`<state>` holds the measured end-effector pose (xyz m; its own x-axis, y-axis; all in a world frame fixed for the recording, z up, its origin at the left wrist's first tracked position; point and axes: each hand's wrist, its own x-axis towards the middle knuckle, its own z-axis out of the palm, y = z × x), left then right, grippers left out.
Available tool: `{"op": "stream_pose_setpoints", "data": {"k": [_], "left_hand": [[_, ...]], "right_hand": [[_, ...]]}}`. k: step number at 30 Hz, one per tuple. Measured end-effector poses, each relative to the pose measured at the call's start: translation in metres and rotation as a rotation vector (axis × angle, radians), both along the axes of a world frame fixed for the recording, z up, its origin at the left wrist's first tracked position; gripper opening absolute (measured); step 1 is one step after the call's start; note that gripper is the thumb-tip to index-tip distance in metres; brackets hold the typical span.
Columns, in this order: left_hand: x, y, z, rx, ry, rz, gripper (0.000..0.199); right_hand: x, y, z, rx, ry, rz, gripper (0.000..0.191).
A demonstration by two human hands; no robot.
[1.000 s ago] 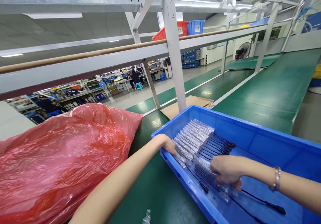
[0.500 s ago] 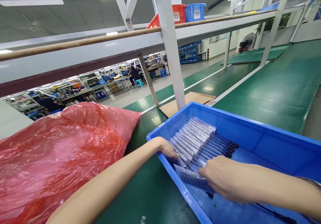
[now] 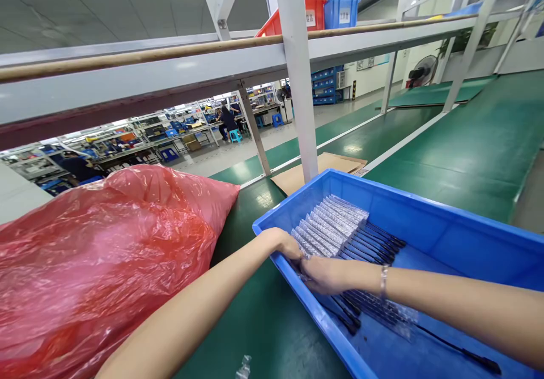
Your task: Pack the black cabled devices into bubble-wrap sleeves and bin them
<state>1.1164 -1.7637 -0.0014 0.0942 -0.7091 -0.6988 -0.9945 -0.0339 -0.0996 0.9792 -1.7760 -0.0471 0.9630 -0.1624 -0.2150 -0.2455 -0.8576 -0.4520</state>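
Note:
Inside the blue bin, a row of bubble-wrap sleeves lies side by side, with black cables sticking out of them. My left hand reaches over the bin's left wall to the near end of the row, fingers curled down and partly hidden. Against it, my right hand is closed, its fingertips meeting the left ones; what they pinch is hidden. Beneath my right forearm lies a separate bubble-wrap sleeve, and a single black cable stretches right from near it.
A large red plastic bag fills the left side of the green table. Flat cardboard lies behind the bin beside a white post. A clear plastic scrap sits near the front. People work at distant benches.
My right hand has moved left across the bin to meet my left hand. The sleeve it was at now shows under my forearm. My left hand stays at the row's end.

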Motion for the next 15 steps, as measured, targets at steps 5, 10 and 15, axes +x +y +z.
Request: {"op": "stream_pose_setpoints", "data": {"k": [5, 10, 15], "left_hand": [[-0.008, 0.014, 0.019, -0.17, -0.076, -0.019, 0.048], [-0.009, 0.012, 0.023, 0.071, 0.023, -0.043, 0.036], [-0.004, 0.001, 0.012, 0.179, 0.045, -0.041, 0.028]], "right_hand": [[-0.074, -0.021, 0.021, -0.277, 0.131, -0.188, 0.021], [-0.11, -0.029, 0.0, -0.26, 0.426, -0.25, 0.029], [-0.11, -0.04, -0.013, -0.089, 0.56, -0.196, 0.041]]}}
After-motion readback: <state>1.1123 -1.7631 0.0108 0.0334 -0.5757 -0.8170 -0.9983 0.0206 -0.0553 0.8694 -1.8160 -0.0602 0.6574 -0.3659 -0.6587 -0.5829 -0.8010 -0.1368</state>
